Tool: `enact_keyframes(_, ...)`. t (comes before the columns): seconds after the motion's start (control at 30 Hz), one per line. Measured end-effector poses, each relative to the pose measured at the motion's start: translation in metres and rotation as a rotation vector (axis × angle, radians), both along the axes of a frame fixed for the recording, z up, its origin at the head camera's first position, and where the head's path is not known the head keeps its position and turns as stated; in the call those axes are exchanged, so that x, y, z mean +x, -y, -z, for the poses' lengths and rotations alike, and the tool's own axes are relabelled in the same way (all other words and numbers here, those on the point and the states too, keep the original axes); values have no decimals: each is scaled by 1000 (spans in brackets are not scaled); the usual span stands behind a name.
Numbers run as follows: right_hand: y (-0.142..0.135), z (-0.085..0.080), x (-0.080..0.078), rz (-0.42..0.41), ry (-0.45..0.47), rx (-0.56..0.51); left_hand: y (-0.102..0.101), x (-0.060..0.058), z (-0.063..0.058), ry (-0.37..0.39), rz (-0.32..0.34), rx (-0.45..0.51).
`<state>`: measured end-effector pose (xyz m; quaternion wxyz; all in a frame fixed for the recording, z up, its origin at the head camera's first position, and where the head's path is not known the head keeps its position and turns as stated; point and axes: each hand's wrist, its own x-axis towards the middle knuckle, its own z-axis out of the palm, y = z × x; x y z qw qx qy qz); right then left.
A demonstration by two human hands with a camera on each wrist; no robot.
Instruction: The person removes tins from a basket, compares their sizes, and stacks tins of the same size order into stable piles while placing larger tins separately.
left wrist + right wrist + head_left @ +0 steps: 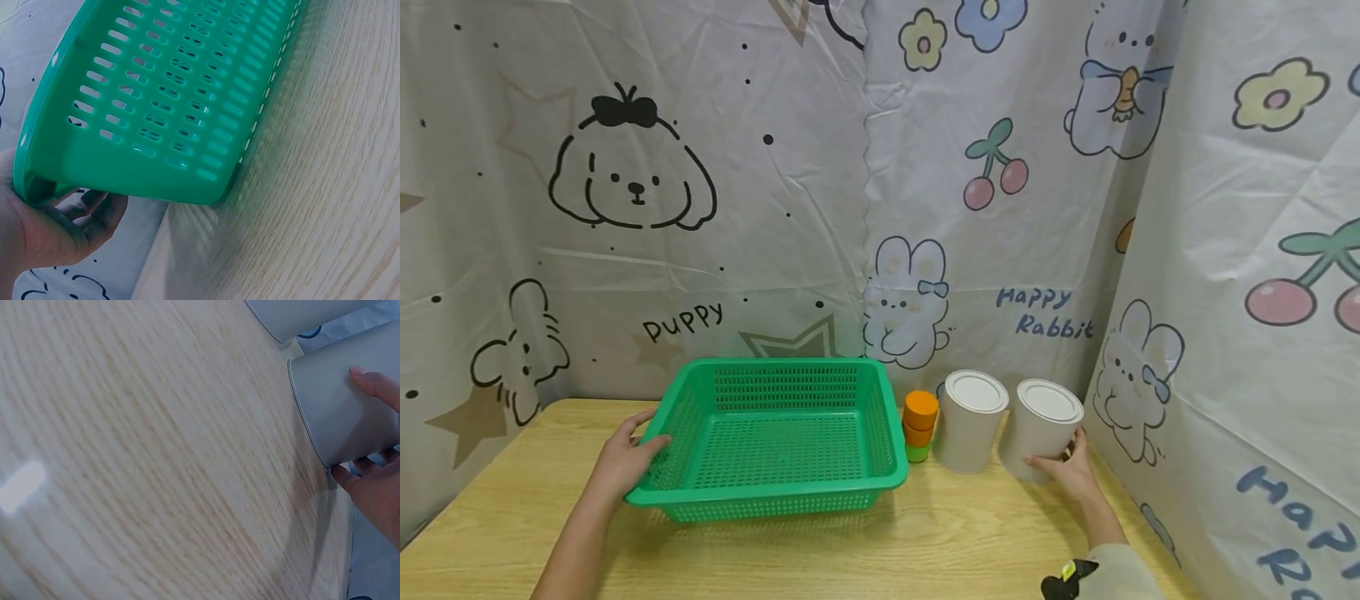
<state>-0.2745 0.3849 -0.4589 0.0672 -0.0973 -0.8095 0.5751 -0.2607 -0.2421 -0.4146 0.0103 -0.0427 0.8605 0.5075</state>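
A green plastic basket [767, 490] with slotted walls stands on the table, its inside bare. My left hand [621, 458] grips its left rim, thumb over the top; in the left wrist view the fingers [103, 215] curl beneath the rim. At the far right is a pale grey canister [1033, 429] with a white lid. Around its lower right side my right hand [1070, 471] holds it, the thumb [375, 384] across the front and the fingers on the far side. Its base seems to touch the table.
A second lidded canister [966, 433] stands just left of the held one. Between it and the basket are small stacked orange and green round pieces [919, 412]. Printed curtains [805, 250] hang behind and at the right, close to the table [955, 542].
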Motion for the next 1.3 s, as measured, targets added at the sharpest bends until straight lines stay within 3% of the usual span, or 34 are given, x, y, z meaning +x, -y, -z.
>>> enact_keyframes(0.47,1,-1,-2,-29,-16,-59,0,2,0,-2,-10,11)
enact_keyframes(1.3,-2,-5,5,-53,-3,20,-1,1,0,0,-15,18)
